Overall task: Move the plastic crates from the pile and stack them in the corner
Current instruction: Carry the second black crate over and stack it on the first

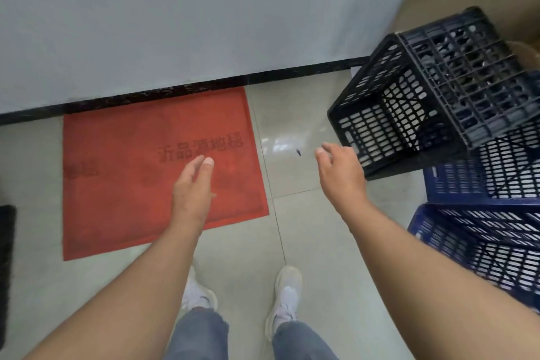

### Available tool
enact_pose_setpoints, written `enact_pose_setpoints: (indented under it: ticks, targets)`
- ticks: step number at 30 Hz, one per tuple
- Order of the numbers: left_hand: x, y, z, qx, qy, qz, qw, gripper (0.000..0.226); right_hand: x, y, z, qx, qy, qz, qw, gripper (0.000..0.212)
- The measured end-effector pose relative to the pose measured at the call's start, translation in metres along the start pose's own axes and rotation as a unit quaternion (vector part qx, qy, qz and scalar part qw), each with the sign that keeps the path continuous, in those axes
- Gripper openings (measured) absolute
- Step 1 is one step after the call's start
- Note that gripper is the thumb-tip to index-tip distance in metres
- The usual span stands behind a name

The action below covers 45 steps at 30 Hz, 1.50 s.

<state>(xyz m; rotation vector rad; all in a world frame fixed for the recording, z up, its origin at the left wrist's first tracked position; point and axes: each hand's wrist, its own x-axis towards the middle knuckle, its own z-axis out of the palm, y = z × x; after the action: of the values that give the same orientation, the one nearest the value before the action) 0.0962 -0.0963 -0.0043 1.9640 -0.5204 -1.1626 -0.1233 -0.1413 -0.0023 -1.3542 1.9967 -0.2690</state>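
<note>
While both arms reach forward over the tiled floor (306, 242), neither hand grips anything. Left hand (191, 184) held out above the red mat (117, 184), fingers nearly straight and close together, thumb alongside, palm turned inward, empty. Right hand (340, 171) stretched toward the pile on the right, fingers loosely bent and slightly spread, thumb apart from them, also empty; close to the open mouth of the black crate (423, 102) but apart from it, no contact visible. Black crate tipped on its side atop the pile, its opening facing left toward the hands, its gridded bottom turned up and to the right. Beneath and just beside it, an upper blue crate (467, 181), and nearer the camera a lower blue crate (482, 254), both lying at angles along the right edge of view. Behind the pile, a brown cardboard box (496, 0) against the pale wall (175, 23). Dark baseboard (175, 90) along the wall's foot, touching the mat's far edge. White shoes (287, 292) and blue jeans (201, 336) below, standing on the tiles.
</note>
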Motion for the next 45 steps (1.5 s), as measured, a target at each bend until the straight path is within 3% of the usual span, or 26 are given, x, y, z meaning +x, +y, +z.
enact_pose_setpoints:
  ticks: [8, 15, 20, 26, 31, 37, 45]
  targets:
    - [0.024, 0.028, 0.054, -0.008, -0.047, 0.011, 0.999, 0.047, 0.043, 0.011, -0.038, 0.032, 0.067, 0.037, 0.997, 0.025]
    - [0.051, 0.050, 0.095, 0.006, -0.091, 0.032, 0.995, 0.048, 0.078, 0.010, -0.071, 0.028, 0.113, 0.056, 0.992, 0.038]
    - [0.064, 0.051, 0.131, 0.037, -0.117, 0.040, 0.992, 0.050, 0.104, 0.032, -0.089, 0.034, 0.128, 0.067, 0.989, 0.023]
    - [0.059, 0.057, 0.186, 0.022, -0.109, 0.019, 0.994, 0.047, 0.131, 0.054, -0.117, 0.035, 0.121, 0.076, 0.989, 0.040]
    - [0.056, 0.061, 0.224, 0.023, -0.107, 0.006, 0.994, 0.047, 0.158, 0.069, -0.152, -0.011, 0.138, 0.057, 0.989, 0.053]
    - [0.063, 0.054, 0.254, 0.014, -0.102, 0.007, 0.995, 0.047, 0.192, 0.080, -0.170, -0.114, 0.106, 0.074, 0.985, 0.069]
    - [0.080, 0.024, 0.277, 0.010, -0.118, -0.016, 0.993, 0.050, 0.220, 0.097, -0.143, -0.188, 0.104, 0.081, 0.973, 0.064]
